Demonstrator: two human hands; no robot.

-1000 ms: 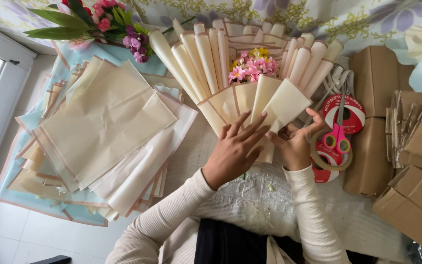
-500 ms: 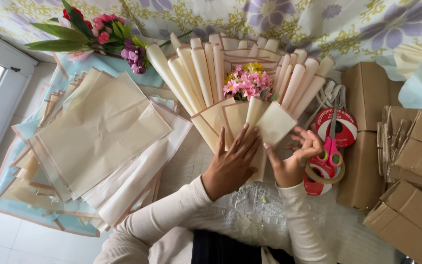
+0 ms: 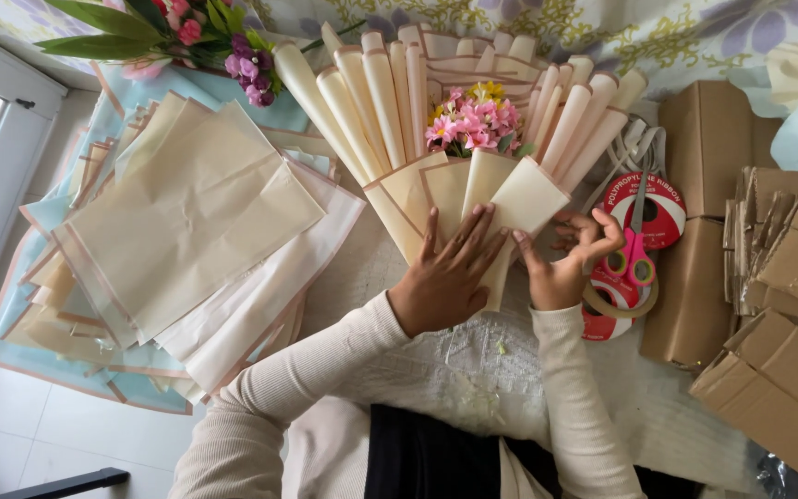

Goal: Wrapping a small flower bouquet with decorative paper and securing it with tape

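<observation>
A fan-shaped bouquet of cream paper rolls (image 3: pixel 390 102) lies on the table, with small pink and yellow flowers (image 3: pixel 473 120) at its centre. My left hand (image 3: pixel 445 277) lies flat on the folded cream sheets at the bouquet's base, fingers spread. Beside it, my right hand (image 3: pixel 565 263) pinches the lower edge of the rightmost folded sheet (image 3: pixel 524 199). Just to the right of that hand lie pink-handled scissors (image 3: pixel 634 259) on a red and white ribbon spool (image 3: pixel 662 217), with a tape ring (image 3: pixel 621 300) below.
A stack of cream and pale blue wrapping sheets (image 3: pixel 177 231) covers the left side. Loose flowers with green leaves (image 3: pixel 187 32) lie at the top left. Brown cardboard boxes (image 3: pixel 768 370) crowd the right edge. A white lace cloth (image 3: pixel 473 370) covers the table near me.
Both hands stay at the bouquet's base. The right hand has shifted from the side of the folded sheet to pinching its lower edge. The camera has moved closer.
</observation>
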